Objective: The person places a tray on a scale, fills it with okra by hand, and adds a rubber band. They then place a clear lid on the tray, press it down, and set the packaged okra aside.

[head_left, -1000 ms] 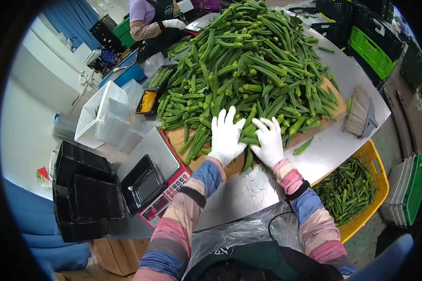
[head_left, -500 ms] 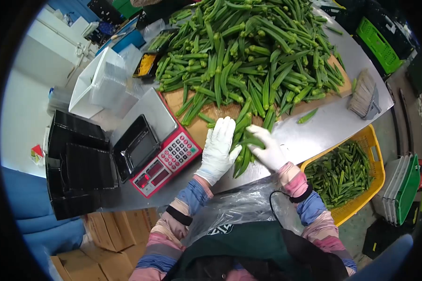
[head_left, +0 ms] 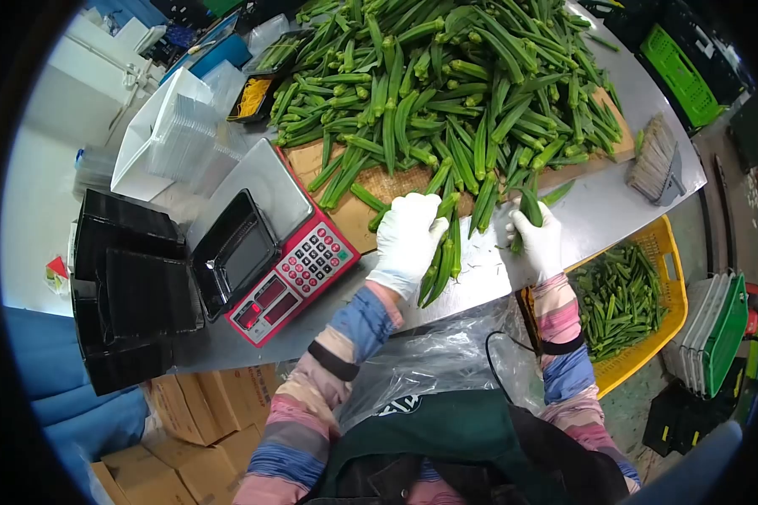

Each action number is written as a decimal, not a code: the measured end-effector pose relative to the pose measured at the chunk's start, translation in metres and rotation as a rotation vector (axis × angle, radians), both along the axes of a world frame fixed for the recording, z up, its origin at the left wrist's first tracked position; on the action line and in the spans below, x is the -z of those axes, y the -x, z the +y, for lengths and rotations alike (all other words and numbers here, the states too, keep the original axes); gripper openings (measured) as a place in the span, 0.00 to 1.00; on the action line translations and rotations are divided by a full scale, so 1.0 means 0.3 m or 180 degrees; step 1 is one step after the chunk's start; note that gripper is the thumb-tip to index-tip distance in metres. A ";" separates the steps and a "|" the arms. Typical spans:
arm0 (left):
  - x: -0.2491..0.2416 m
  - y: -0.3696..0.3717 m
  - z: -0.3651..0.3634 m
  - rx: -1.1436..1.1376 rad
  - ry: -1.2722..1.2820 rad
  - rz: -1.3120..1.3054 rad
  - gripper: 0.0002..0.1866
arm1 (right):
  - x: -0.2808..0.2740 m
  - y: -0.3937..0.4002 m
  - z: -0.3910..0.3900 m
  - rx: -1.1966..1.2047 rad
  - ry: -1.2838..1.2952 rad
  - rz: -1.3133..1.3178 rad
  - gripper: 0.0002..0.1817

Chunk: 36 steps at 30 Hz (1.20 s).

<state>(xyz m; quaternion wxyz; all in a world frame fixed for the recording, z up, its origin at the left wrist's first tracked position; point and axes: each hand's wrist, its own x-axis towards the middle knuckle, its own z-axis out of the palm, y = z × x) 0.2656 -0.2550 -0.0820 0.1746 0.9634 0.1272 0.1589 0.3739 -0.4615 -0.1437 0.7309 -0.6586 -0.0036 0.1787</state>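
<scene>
A large heap of green okra (head_left: 446, 93) covers the far part of the metal table. My left hand (head_left: 408, 240), in a white glove, has its fingers bent around several okra pods (head_left: 438, 273) at the near edge of the heap. To the right, my right hand (head_left: 537, 240), also gloved, pinches an okra pod (head_left: 529, 206) above the metal surface. A red scale (head_left: 299, 273) stands left of my left hand, with a black tray (head_left: 237, 248) on it.
A yellow crate (head_left: 669, 316) of okra is below the table at right. A brush (head_left: 655, 160) lies near the right edge. Stacked black trays (head_left: 147, 290) and clear plastic containers (head_left: 185, 139) are at left. Cardboard boxes (head_left: 202, 412) lie below.
My right hand has moved right, away from my left hand, and now holds a pod. My left hand has closed around pods. The view has shifted slightly.
</scene>
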 end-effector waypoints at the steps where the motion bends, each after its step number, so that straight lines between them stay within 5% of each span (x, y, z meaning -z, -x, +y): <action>1: 0.037 -0.011 0.008 0.0011 -0.0212 0.0204 0.14 | -0.009 0.002 0.011 -0.0008 0.0073 -0.0028 0.12; 4: 0.061 -0.022 0.054 0.0153 0.1814 -0.0279 0.16 | -0.024 -0.004 0.035 -0.0081 0.0163 -0.0101 0.11; 5: -0.011 -0.020 0.087 0.0045 0.3602 0.0870 0.20 | -0.022 -0.003 0.042 -0.0113 0.0142 -0.0060 0.11; 7: -0.039 0.025 0.088 0.0141 0.5886 0.0178 0.24 | -0.032 -0.001 0.067 -0.0212 0.0082 0.0004 0.11; 10: -0.051 0.055 0.092 0.0542 0.6524 0.0076 0.27 | -0.034 0.023 0.090 -0.0323 -0.0251 0.0334 0.13; 17: -0.048 0.031 0.131 0.0052 0.7217 -0.0331 0.24 | -0.013 0.035 0.042 -0.0202 -0.0301 0.0468 0.12; 22: -0.094 0.017 0.166 0.1215 0.7737 -0.0543 0.27 | -0.047 0.053 0.047 -0.0166 -0.0626 0.0656 0.11; 25: -0.172 0.031 0.129 0.0795 0.7766 -0.0466 0.30 | -0.035 0.066 0.062 -0.0158 -0.0769 0.0722 0.11; 30: -0.159 0.058 0.125 0.1129 0.8072 -0.0285 0.33 | -0.037 0.075 0.057 -0.0257 -0.0641 0.0679 0.11; 35: -0.116 0.009 0.195 0.0420 0.7053 -0.0231 0.29 | -0.007 0.071 0.043 -0.0196 -0.0536 0.0600 0.11; 36: -0.136 -0.008 0.194 -0.0002 0.5948 -0.0393 0.22 | -0.002 0.067 0.043 -0.0228 -0.0198 0.0407 0.11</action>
